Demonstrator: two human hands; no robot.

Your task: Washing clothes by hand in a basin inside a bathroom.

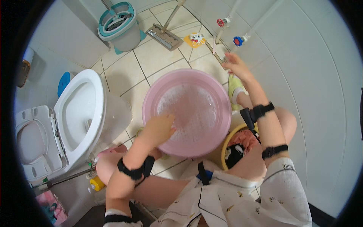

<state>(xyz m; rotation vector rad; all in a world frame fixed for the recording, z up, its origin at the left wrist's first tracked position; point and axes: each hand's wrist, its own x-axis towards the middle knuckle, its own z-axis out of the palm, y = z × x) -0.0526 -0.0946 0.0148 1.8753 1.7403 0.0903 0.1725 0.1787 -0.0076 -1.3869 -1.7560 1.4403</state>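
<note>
A round pink plastic basin (187, 151) stands on the floor between my knees, holding sudsy water (188, 110). My left hand (157, 130) is over the basin's left side, slightly blurred, with thumb and fingers apart and no object visible in it. Beyond the basin's far right rim, my right hand (236, 66) hovers near the wall with its fingers apart. A small greyish thing shows by its fingertips, too unclear to name. At the basin's lower right, partly hidden by my leg, a yellow tub (225, 147) holds coral-red cloth (245, 139) and black cloth (234, 154).
On the left is a white toilet (97, 107) with its seat raised. A spin-mop bucket (127, 39) and flat mop (164, 37) stand at the back. Red (220, 22) and blue (238, 41) valve handles project at the right wall. A yellow bottle (97, 184) lies lower left.
</note>
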